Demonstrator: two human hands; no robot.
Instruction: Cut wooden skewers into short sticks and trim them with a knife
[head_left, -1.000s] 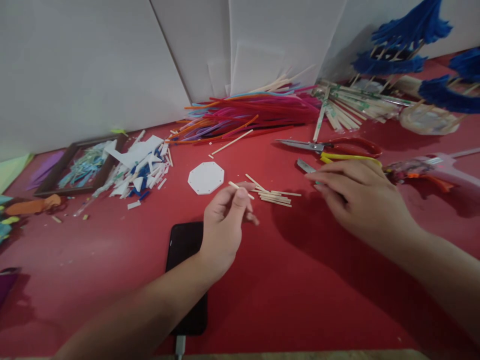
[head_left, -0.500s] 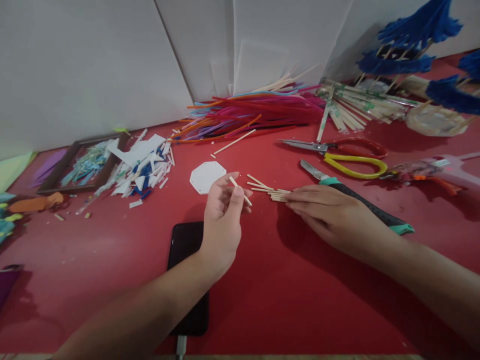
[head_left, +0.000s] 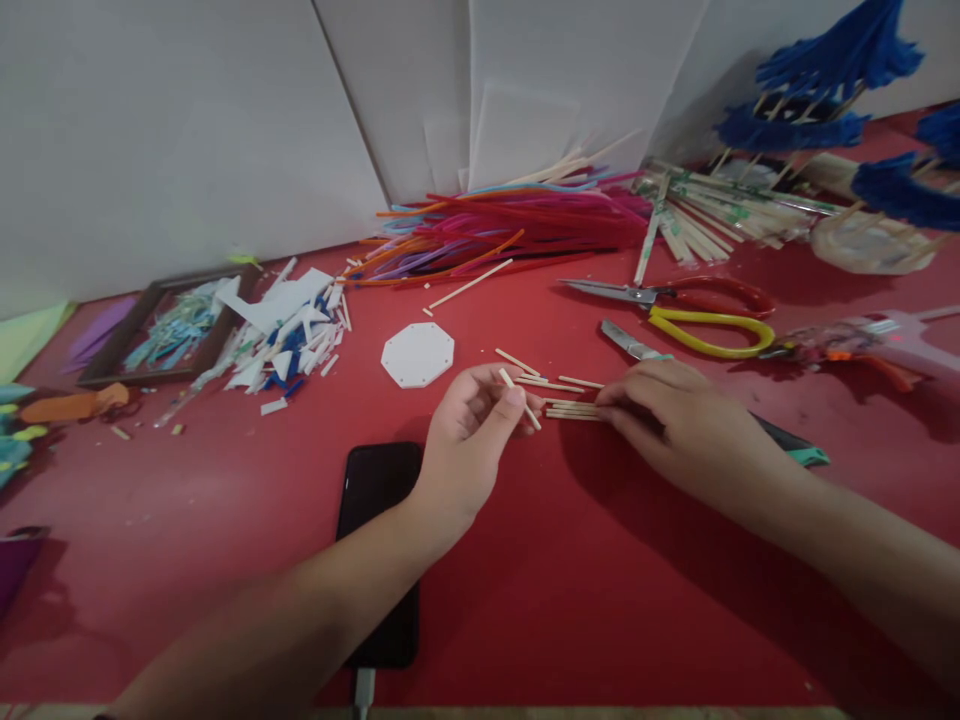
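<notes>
Between the thumb and fingers of my left hand (head_left: 480,425) is a short wooden stick (head_left: 519,398), held at a slant above the red table. My right hand (head_left: 667,415) is closed, its fingertips at the right ends of several short wooden sticks (head_left: 574,410) lying side by side. More cut sticks (head_left: 517,362) lie loosely behind these, close to the fingers of my left hand. A white octagonal plate (head_left: 417,355) with small holes near its corners lies flat, left of the sticks. My right hand partly covers a utility knife (head_left: 780,437).
A black phone (head_left: 379,600) with a cable lies beneath my left forearm. Red-and-yellow-handled scissors (head_left: 712,340) and a glue gun (head_left: 885,335) are at right. Pipe cleaners (head_left: 510,225) and wrapped chopsticks (head_left: 697,230) line the back. Paper scraps (head_left: 292,330) lie left, by a brown frame (head_left: 154,378).
My left hand has moved right with its stick, nearer the pile. My right hand has shifted slightly right, its fingers now more bent, and the sticks on the table are more spread out.
</notes>
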